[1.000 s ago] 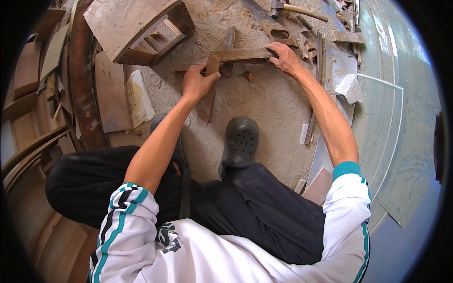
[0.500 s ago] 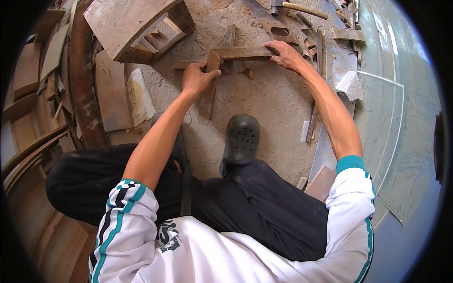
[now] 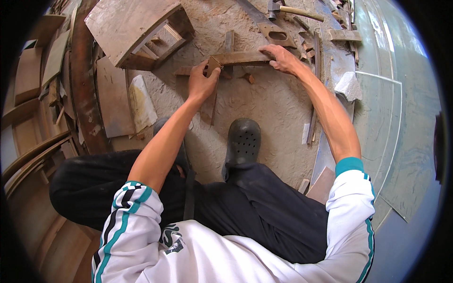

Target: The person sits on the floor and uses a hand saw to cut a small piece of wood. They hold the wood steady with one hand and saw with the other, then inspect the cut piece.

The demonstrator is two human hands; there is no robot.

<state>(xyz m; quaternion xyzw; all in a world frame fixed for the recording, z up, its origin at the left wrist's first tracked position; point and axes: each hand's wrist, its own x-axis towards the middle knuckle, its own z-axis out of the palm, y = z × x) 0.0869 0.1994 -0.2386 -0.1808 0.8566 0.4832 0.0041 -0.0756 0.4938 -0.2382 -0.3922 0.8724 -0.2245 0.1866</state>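
A narrow strip of wood (image 3: pixel 243 58) is held level above the dusty floor. My left hand (image 3: pixel 203 82) is closed round its left end, thumb and fingers pinching a corner where a short wooden piece meets the strip. My right hand (image 3: pixel 281 60) grips the strip's right end, with fingers over the top edge. Below and behind it lie other wooden strips, one upright in view (image 3: pixel 229 41) and one partly hidden under my left hand (image 3: pixel 207 111). A small wood scrap (image 3: pixel 248 78) lies just under the strip.
A box-like wooden frame (image 3: pixel 137 33) stands at the far left. A handsaw (image 3: pixel 273 34) and a hammer (image 3: pixel 295 11) lie at the far side. Glass sheets (image 3: pixel 382 118) cover the right; boards (image 3: pixel 113 96) lean at the left. My dark clog (image 3: pixel 243 141) rests on the floor nearby.
My left hand has turned and shifted slightly right, tilting the corner piece so that less of it shows. My right hand has moved a little left and down along with the strip.
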